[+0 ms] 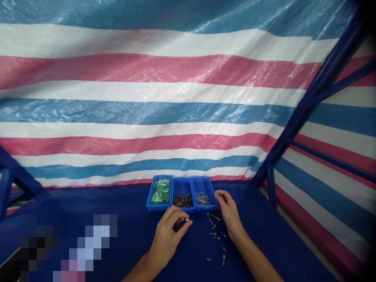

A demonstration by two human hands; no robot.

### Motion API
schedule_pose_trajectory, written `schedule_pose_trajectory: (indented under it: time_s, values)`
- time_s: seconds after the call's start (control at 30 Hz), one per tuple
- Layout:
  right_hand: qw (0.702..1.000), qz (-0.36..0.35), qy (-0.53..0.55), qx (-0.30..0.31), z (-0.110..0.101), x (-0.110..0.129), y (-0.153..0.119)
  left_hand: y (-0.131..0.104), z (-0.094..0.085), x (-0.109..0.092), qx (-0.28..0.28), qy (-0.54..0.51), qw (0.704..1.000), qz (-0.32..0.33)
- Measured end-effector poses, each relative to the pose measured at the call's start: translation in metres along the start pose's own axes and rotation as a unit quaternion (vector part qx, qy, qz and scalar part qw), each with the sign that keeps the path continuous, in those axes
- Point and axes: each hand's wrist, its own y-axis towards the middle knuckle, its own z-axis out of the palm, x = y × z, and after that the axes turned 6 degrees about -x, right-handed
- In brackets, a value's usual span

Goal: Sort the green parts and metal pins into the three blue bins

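Observation:
My left hand (168, 233) pinches a small round brass-coloured piece (187, 219) between thumb and fingertips, just in front of the bins. With curled fingers, my right hand (228, 209) is at the right side of the right blue bin (214, 203); whether anything is between its fingertips I cannot make out. That bin holds thin silver nail-like pins (202, 198). Dark and brass-coloured small pieces (182, 200) fill the front of the middle bin (182, 183). Near my right hand, a few long pins (210, 220) and several small brass-coloured pieces (222, 247) lie loose.
The left blue bin (148, 203) contains green-and-clear plastic packets (161, 191). All bins stand side by side on a dark blue tabletop (96, 199). Behind hangs a striped tarp (147, 113), with a blue metal frame (283, 137) at the right. A blurred-out patch covers the lower left.

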Motion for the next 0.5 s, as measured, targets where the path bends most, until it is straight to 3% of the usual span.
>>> schedule_pose_trajectory:
  time_s: [0.5]
  values:
    - [1.0, -0.008, -0.001, 0.004, -0.0007, -0.0048, 0.0024, 0.0, 0.0001, 0.0013, -0.005, 0.038, 0.999, 0.03]
